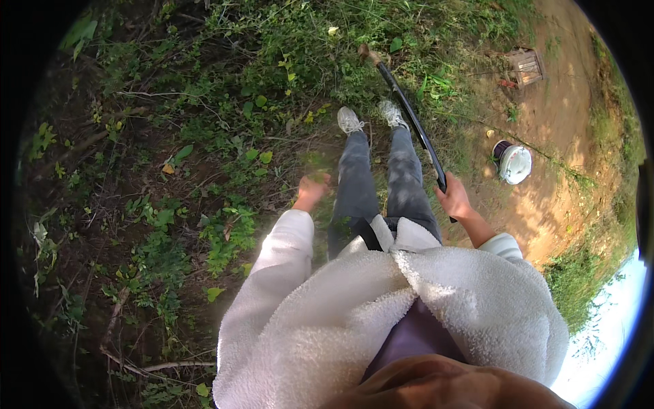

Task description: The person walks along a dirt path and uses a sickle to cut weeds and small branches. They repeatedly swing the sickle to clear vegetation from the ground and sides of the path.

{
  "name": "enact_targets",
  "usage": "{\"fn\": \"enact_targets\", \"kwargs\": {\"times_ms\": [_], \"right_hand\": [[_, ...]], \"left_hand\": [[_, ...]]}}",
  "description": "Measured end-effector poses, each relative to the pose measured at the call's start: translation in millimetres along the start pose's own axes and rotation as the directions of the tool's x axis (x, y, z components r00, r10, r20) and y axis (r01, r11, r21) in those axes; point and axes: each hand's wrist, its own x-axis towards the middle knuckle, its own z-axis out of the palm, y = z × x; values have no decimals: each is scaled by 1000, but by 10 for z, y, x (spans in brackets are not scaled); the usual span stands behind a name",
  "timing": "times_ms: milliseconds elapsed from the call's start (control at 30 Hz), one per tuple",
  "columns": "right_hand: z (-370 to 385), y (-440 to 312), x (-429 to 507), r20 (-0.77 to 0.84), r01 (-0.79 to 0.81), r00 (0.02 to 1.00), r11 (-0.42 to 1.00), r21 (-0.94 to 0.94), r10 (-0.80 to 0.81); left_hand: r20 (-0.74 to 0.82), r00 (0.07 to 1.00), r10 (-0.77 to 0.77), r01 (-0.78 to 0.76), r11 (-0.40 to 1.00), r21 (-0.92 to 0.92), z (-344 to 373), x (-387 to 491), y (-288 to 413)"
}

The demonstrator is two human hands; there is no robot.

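My right hand [454,197] is closed around the lower part of a long, dark, slightly curved handle [416,120], whose butt sticks out below my grip. The handle runs up past my right shoe to a brownish end [369,53] among the weeds; its exact form is unclear. On the other side, my left hand [311,189] is beside my left leg with curled fingers. Blurred green leaves [319,161] show at and above it, and whether the fingers hold any of them cannot be told. White shoes [350,120] stand on weedy ground.
Low green plants [230,230] and dry branches [179,364] cover the ground on the left. To the right, on bare soil, are a dark bucket with a whitish top [515,164] and, farther up, a small wooden slatted object [529,67]. A thin leafy stem [531,147] crosses the soil.
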Motion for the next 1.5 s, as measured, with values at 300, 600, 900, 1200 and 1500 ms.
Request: {"fn": "enact_targets", "kwargs": {"times_ms": [300,600,900,1200,1500], "right_hand": [[-123,-73,-1054,185,-308,949,869,387,254],[-218,196,-1210,211,-335,941,808,484,264],[-94,390,-206,-66,-173,934,609,774,350],[-473,560,1055,-87,-93,964,628,773,251],[-389,744,1098,-139,-123,937,676,727,320]], "left_hand": [[-187,978,87,-158,899,-408,-265,-119,452],[-144,980,137,-187,881,-434,244,33,482],[-36,999,31,-38,977,-210,712,68,670],[-56,998,19,-28,986,-163,797,158,835],[46,994,96,-80,957,-277,925,342,1532]]}}
